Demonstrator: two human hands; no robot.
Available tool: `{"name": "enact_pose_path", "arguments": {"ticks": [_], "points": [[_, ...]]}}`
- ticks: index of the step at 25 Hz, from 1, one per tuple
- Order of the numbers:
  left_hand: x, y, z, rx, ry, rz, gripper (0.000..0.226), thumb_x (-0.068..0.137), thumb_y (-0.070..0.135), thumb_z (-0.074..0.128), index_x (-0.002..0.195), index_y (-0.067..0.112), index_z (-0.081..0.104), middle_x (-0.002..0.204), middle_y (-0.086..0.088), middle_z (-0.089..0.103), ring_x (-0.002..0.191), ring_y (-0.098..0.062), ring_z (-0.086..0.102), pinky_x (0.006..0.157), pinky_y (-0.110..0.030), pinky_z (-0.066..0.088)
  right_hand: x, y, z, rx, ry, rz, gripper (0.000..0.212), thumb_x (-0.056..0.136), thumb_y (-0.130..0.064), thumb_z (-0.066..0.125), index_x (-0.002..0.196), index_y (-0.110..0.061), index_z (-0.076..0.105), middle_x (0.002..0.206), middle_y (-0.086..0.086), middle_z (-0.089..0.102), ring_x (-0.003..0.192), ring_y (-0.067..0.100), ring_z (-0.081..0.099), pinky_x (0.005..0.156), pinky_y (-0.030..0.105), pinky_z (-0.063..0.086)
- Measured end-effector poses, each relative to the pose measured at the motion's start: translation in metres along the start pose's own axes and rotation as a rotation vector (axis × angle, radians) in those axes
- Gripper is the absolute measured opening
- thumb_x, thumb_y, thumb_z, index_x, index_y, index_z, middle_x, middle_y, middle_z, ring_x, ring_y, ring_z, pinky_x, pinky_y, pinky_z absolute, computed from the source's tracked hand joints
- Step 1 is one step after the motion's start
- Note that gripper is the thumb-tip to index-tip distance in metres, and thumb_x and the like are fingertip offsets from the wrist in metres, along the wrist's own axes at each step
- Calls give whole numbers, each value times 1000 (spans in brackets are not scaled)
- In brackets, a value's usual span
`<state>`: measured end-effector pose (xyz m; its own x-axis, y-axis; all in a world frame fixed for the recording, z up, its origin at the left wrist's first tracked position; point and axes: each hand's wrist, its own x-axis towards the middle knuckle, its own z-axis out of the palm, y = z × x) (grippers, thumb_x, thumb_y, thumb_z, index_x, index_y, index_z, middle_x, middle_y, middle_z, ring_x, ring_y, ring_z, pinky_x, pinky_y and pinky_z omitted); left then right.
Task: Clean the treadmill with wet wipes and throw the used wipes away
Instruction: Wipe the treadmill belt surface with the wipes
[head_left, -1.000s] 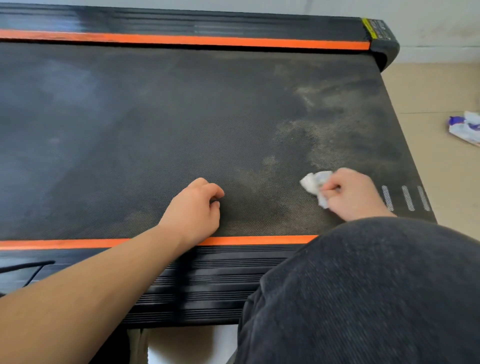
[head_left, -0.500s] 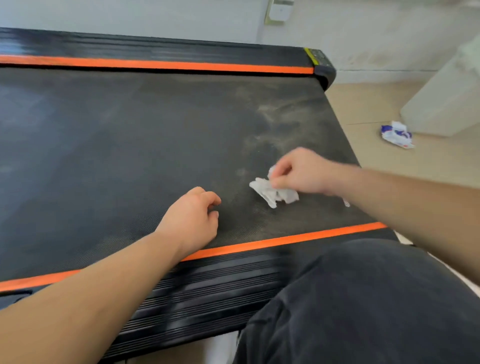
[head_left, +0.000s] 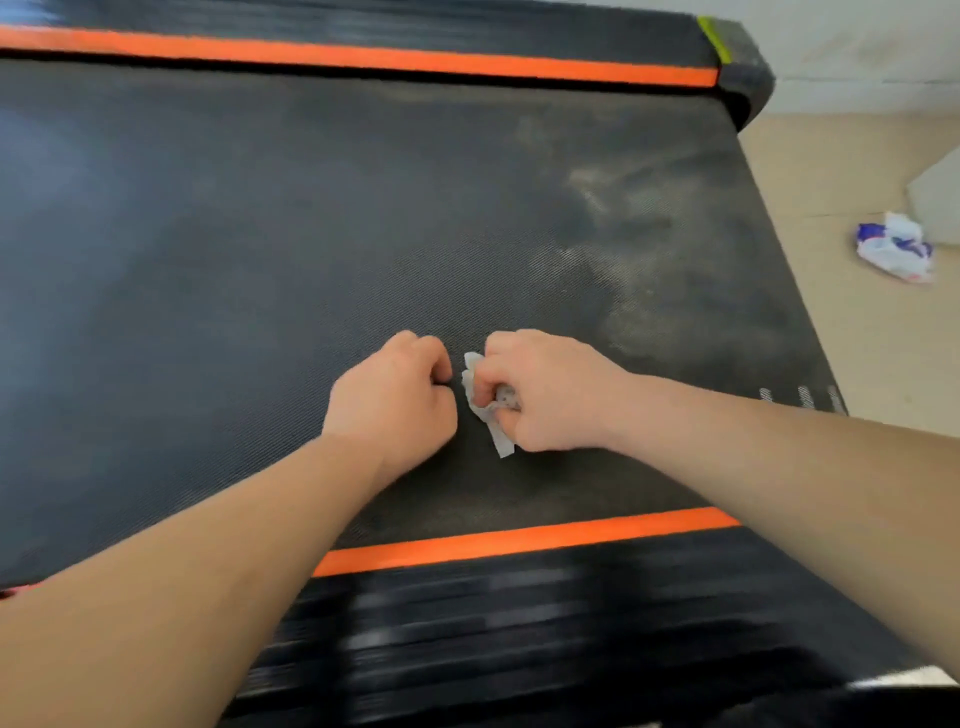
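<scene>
Currently: right hand (head_left: 545, 389) has its grip closed on a crumpled white wet wipe (head_left: 485, 415), with fingers and thumb curled round it and holding it down on the treadmill belt (head_left: 260, 234). Most of the wipe is bunched under the fingers. A frill shows at the fingertip side, and one tail sticks out below the thumb, toward the viewer. Left hand (head_left: 395, 400) sits just left of the wipe, apart from it by a narrow gap. Its fingers are curled into a fist with nothing in the grip, knuckles on the belt.

Edges, taken from the wipe:
- Near orange stripe (head_left: 519, 540) lies on the viewer's side of it, with the black side rail (head_left: 519, 623) past that, blurred.
- Far orange stripe (head_left: 363, 54) lies well beyond the wipe.
- To the right of the wipe the belt ends near three short white marks (head_left: 803, 397), then tan floor (head_left: 857, 338).

Pale dusty patch (head_left: 623, 234) spreads beyond and right of the wipe. Left of the wipe, past the left hand, dark belt runs to the picture edge. Crumpled blue-and-white packet (head_left: 893, 247) lies on the floor, well right of the wipe.
</scene>
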<state>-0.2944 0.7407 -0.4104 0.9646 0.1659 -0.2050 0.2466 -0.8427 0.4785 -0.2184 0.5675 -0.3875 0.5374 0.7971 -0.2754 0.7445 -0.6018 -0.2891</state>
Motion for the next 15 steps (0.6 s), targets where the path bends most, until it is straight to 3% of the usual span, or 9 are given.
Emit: {"name": "enact_pose_path", "arguments": {"ticks": [4,8,15], "points": [[34,35,8,50,67,135,40,80,43,26,89,26,61,93,8,54,77,-19,56,66,-35,48,-4,26,-2,135,60,-43,13,81,-26,66,86,-27,54,91,-9,52,88,18,52,70,43,51],[50,46,17,-52,161,3,17,86,19,50,94,26,63,96,9,55,82,-21,58,72,-37,51,-19,62,-10,210,72,60,26,77,-31,73,83,-34,48,84,-15,53,85,9,47,72,38,49],[6,79,14,82,72,-72,31,90,14,46,114,25,61,116,5,53,96,-26,60,80,-38,52,-33,86,-13,252,33,172,16,80,-28,80,82,-28,64,86,-11,49,83,12,54,75,27,38]]}}
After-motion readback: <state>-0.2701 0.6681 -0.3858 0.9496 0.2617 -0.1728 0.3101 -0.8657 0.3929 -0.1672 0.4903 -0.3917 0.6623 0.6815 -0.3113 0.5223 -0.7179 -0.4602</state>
